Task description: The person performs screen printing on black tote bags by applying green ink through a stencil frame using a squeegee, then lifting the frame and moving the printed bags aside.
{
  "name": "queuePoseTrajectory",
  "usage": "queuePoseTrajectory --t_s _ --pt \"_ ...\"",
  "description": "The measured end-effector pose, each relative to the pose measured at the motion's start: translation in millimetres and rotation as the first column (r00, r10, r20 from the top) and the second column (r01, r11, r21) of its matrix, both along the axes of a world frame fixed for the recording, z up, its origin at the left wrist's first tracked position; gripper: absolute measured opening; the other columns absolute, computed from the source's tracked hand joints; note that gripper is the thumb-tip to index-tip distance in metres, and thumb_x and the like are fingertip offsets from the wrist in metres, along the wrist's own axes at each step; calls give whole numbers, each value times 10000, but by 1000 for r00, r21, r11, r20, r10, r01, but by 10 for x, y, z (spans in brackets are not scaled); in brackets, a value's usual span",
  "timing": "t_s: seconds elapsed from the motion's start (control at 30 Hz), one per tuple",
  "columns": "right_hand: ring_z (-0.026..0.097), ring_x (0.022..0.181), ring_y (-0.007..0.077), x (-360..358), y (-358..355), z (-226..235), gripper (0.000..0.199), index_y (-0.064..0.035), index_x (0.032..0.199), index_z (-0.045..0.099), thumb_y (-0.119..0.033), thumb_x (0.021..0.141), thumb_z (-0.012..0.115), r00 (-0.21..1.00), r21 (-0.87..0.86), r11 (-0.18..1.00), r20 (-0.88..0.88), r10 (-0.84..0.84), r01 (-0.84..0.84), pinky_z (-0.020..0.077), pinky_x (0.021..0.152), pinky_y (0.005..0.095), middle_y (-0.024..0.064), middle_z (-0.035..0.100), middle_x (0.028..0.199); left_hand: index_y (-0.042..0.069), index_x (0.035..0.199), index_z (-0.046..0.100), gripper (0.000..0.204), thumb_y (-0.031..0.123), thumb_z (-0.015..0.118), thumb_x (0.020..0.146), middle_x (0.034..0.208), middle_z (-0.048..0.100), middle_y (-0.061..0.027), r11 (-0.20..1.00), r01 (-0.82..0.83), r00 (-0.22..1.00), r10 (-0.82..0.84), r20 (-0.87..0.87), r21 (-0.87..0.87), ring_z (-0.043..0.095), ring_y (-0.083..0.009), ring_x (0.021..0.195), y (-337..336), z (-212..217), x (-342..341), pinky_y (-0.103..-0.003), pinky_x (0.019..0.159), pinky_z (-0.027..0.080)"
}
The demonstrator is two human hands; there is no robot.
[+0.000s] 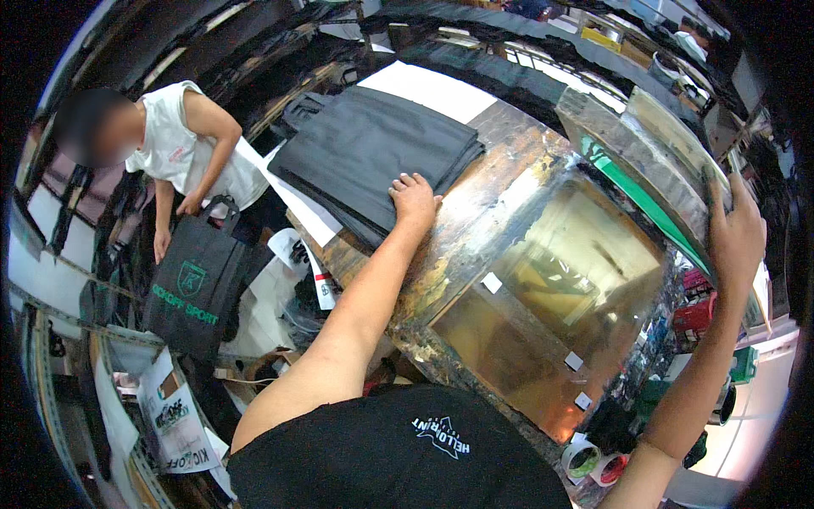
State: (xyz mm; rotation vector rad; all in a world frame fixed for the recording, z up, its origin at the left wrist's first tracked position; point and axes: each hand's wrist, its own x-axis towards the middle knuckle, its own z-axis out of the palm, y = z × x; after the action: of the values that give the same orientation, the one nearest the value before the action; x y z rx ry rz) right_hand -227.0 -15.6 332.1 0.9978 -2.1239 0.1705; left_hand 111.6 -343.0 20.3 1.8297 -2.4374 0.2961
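My left hand lies on the near edge of a stack of black fabric bags, its fingers apart on the top bag. The bags lie flat on the wooden table, with handles toward the far left. My right hand grips the edge of a screen printing frame, which stands tilted up at the table's right side. Green ink runs along the inner face of the frame. Beneath it is a glossy printing bed with several small white tabs. The fingertips behind the frame are partly hidden.
At the left a person holds a black bag with green print. White sheets lie under the stack. Tape rolls sit at the table's near right corner. Red and green containers stand beyond the right edge.
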Motion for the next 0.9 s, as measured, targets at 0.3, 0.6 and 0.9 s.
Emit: queuePoseTrajectory --t_s 0.3,0.6,0.9 --pt "578 1297 373 -1106 242 -156 507 -109 1490 517 -380 1066 454 971 268 961 -199 128 -72 464 1068 440 168 530 1508 37 1108 630 498 483 715 905 1049 716 -181 993 116 972 -116 -204 -14 729 -350 964 17 46 -39 -442 802 597" --pt "598 1281 373 -867 73 -215 549 -144 1535 442 -63 994 495 998 83 995 25 62 -64 544 994 442 178 501 1530 52 1000 672 164 169 577 934 906 748 -205 932 349 863 -361 -354 -100 748 -381 876 -184 344 171 -499 755 591" --pt "666 1146 353 -1434 312 -294 680 -198 1599 318 11 969 462 826 413 905 -542 155 102 597 813 453 165 556 1472 33 1059 756 295 173 687 809 1073 750 -214 743 631 743 -497 -449 222 741 -359 1002 827 838 -953 -474 830 598"
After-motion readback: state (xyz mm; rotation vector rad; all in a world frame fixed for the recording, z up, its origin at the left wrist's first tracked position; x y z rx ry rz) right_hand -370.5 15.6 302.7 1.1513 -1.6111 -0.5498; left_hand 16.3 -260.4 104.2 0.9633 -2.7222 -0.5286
